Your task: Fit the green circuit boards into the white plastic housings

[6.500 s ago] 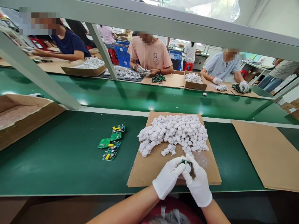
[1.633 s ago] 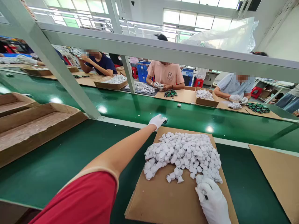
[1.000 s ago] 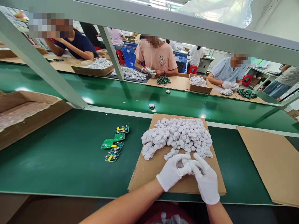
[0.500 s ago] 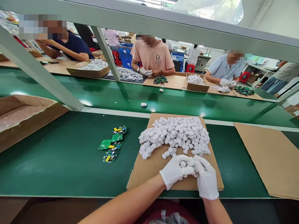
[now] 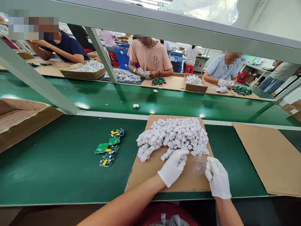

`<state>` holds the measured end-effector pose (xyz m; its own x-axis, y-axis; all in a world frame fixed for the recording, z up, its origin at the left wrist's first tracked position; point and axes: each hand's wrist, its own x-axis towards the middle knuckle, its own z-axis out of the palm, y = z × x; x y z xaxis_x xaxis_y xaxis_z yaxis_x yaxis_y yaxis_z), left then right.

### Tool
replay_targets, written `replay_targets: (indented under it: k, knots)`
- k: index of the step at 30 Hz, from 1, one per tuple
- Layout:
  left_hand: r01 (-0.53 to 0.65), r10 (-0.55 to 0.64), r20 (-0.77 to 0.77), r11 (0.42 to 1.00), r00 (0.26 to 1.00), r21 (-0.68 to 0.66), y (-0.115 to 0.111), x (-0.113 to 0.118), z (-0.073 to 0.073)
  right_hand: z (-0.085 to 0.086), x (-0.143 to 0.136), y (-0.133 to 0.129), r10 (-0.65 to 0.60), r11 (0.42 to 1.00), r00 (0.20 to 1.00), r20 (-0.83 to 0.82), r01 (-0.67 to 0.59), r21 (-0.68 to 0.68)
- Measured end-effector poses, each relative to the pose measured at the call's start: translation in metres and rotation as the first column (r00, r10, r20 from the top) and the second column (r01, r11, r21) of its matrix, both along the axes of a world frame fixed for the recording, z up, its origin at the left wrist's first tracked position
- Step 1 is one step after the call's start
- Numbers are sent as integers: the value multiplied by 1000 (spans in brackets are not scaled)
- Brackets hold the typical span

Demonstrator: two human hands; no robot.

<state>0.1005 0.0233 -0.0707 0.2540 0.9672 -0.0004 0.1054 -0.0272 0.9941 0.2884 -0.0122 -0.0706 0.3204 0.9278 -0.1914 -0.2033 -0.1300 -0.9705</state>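
Both my hands wear white gloves and hover over a brown cardboard sheet (image 5: 145, 179) on the green bench. My left hand (image 5: 172, 168) reaches to the near edge of a heap of small white plastic pieces (image 5: 174, 135), its fingers closed around one white piece. My right hand (image 5: 217, 177) is apart from it to the right, low over the bare cardboard with its fingers curled; whether it holds anything is hidden. A few green circuit boards (image 5: 108, 147) lie to the left on the bench.
A white part (image 5: 135, 106) and another (image 5: 155, 91) lie on the glossy green belt beyond. A second cardboard sheet (image 5: 265, 157) lies at right, an open carton (image 5: 21, 119) at left. A slanted metal post (image 5: 39, 84) stands left. Several people work across the belt.
Earlier my left arm reached out to the belt and left a white part there. Both hands then met over the cardboard near the heap; now they have separated, the right moving right.
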Motion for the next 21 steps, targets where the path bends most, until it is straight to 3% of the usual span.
replay_targets:
  k: [1,2,3,5,7,10,12,14,16,18,21]
  knots:
    - [-3,4,-27,998,1000,56,-1,-3,2,-5,5,-2,2,1000,976,216,-3,4]
    - [-3,8,-46,995,999,102,-3,-5,4,-11,9,-4,16,999,903,429,-28,22]
    - [-1,9,-57,990,998,139,-5,-7,7,-16,12,-7,33,996,784,620,-81,49]
    - [0,11,-56,984,998,180,-11,-10,13,-25,11,-14,60,973,462,885,-227,52]
    - [13,-4,-50,983,999,182,-16,-13,19,-29,6,-21,95,937,159,983,-347,-35]
    - [16,-8,-45,985,999,172,-22,-15,23,-26,3,-27,155,867,-111,982,-462,-189]
    - [0,8,-44,984,999,180,-24,-17,26,-23,11,-25,157,859,-200,967,-456,-234]
    - [12,-3,-54,984,999,179,-26,-22,29,-25,23,-21,139,927,-247,959,-308,-213]
    - [52,-36,-93,983,995,177,-28,-30,33,-35,30,-17,103,955,-279,955,-240,-173]
    - [72,-42,-162,981,986,181,-28,-40,38,-51,32,-16,80,937,-289,954,-304,-171]
    - [37,33,-293,973,955,228,-22,-64,44,-69,38,-13,66,842,-312,948,-493,-221]
